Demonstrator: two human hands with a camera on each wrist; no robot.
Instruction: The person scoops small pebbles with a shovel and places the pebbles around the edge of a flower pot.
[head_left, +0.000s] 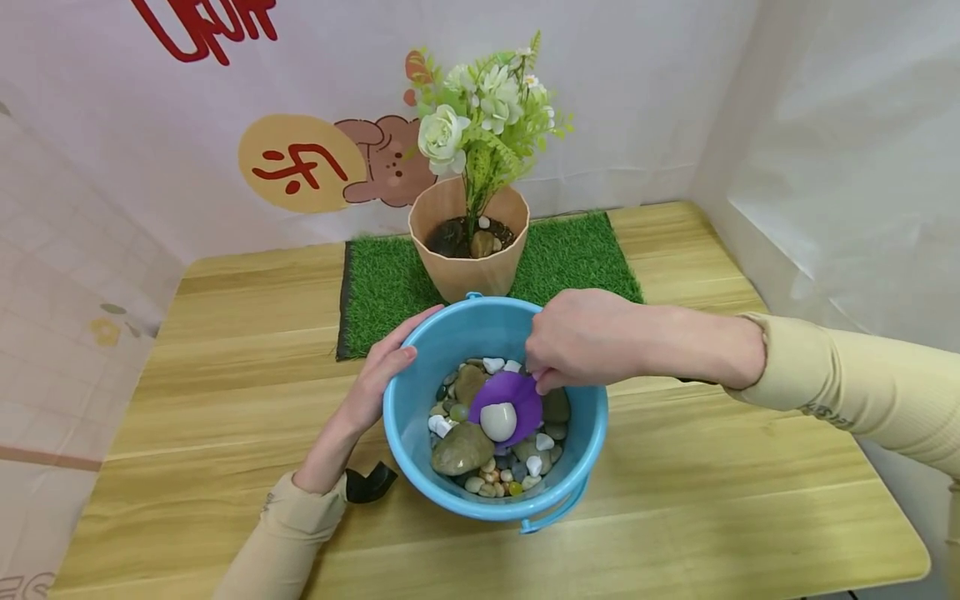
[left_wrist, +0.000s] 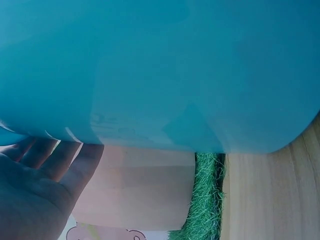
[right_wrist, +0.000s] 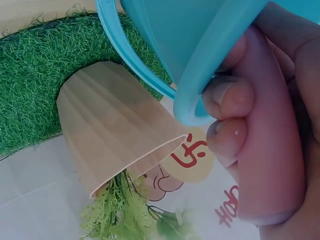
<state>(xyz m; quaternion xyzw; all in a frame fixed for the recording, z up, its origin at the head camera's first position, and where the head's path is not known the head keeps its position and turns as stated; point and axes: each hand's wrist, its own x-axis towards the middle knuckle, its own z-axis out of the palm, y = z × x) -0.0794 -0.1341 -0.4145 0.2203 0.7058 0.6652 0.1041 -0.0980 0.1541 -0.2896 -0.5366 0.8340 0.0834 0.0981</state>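
Note:
A light blue bucket stands tilted toward me on the table, with stones of many sizes inside. My right hand reaches over its right rim and grips the pinkish-purple handle of a toy shovel. The purple shovel blade lies down among the stones with a smooth white stone on it. At the bucket's left side, my left hand rests along the outer wall, fingers extended and thumb at the rim. A large wet brown stone sits beside the blade.
Behind the bucket, a beige flowerpot with white artificial flowers stands on a green turf mat. The bucket's handle hangs at its near right side. A wooden table lies beneath, with white sheeting around it.

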